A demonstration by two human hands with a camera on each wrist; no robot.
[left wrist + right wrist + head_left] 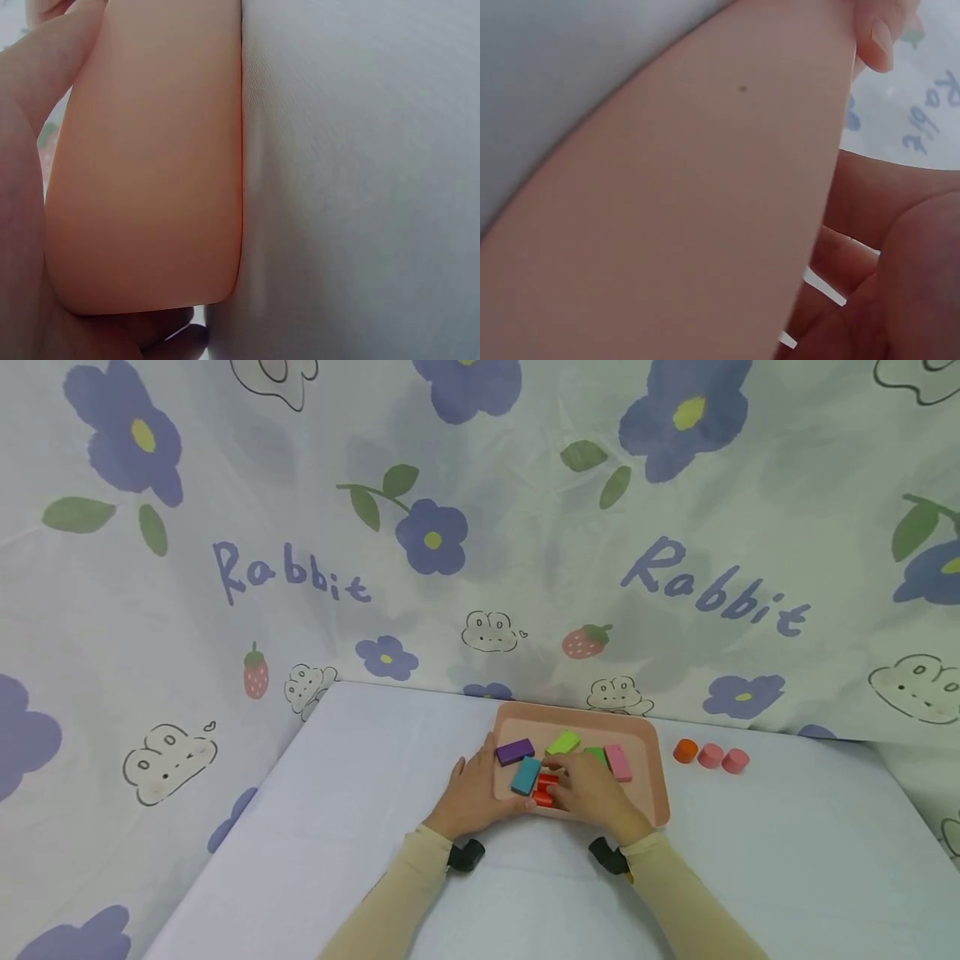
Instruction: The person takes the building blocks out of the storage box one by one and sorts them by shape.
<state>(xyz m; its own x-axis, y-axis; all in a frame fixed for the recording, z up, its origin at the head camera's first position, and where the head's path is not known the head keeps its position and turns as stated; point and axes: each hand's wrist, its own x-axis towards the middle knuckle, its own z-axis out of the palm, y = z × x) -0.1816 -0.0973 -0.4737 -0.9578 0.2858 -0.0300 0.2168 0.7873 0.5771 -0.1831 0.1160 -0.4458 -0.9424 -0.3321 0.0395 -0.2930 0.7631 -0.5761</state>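
Observation:
A pink-orange tray [577, 714] holds several coloured blocks. My left hand [474, 793] grips its front left corner, the thumb along the near rim and the fingers by the left side; the left wrist view shows the tray wall [150, 172] close up. Inside the tray, my right hand [596, 793] pinches a red block [548, 781] between thumb and fingers. A second red piece [542, 798] lies just in front of it. Beside these is a blue block [526, 775], with a purple block [515, 752] behind. In the right wrist view the tray wall hides the fingertips.
A lime block [563, 742], a partly covered green block [597, 754] and a pink block [618, 762] lie in the tray. Right of it stand an orange cylinder [686, 751] and two pink cylinders [711, 756]. A patterned cloth [525, 585] hangs behind the white table [787, 860].

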